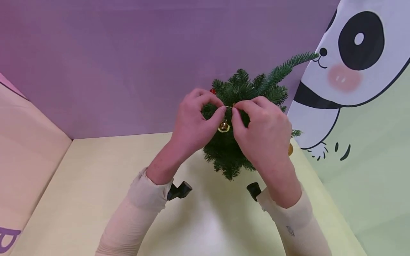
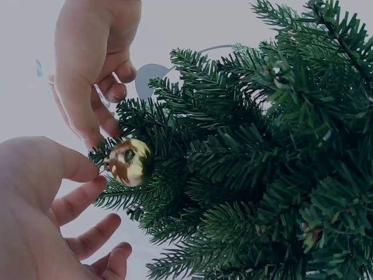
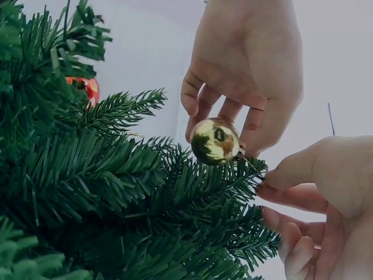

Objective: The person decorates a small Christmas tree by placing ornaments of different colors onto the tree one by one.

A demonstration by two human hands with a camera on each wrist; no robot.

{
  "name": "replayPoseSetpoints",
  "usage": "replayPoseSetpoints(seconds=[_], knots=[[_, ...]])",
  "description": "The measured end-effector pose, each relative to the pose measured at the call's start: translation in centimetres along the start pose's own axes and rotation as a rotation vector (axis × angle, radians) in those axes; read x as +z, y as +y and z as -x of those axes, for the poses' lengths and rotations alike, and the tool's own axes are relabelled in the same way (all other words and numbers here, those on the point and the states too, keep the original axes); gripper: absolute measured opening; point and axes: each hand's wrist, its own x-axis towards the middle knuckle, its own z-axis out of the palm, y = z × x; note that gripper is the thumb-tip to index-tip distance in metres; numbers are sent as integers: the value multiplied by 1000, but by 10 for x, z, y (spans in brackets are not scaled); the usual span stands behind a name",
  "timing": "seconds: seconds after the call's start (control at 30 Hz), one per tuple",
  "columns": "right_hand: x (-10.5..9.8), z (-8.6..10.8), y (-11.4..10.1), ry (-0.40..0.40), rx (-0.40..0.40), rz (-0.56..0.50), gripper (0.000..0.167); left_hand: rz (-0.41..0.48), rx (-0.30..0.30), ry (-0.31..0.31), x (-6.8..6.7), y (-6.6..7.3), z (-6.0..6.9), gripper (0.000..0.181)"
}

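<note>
A small artificial Christmas tree (image 1: 225,153) stands on the table. Between my fingertips, at a branch on its near side, runs a thin hanging string (image 1: 229,106). The left hand (image 1: 196,122) pinches one end of it between thumb and index finger; the right hand (image 1: 265,126) pinches the other end beside the branch tip. A shiny gold ball ornament (image 1: 224,126) hangs just below, seen against the green needles in both wrist views (image 2: 131,163) (image 3: 214,142). Whether the string loops round the branch is hidden by the fingers.
A red ball ornament (image 1: 213,91) hangs at the tree's left and another gold ball (image 1: 290,149) at its right. One long branch (image 1: 288,67) sticks out up and right. Purple wall (image 1: 128,71) stands behind, a panda-print panel (image 1: 362,89) on the right.
</note>
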Motion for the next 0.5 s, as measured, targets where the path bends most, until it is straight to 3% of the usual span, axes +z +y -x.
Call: replayPoseSetpoints(seconds=[0.33,0.5], knots=[[4,3,2,-36,0,-3,20,-12,-16,-78,2,-9,4,8],[4,3,2,-11,-30,-22,18,-1,0,-75,-1,-12,5,6]])
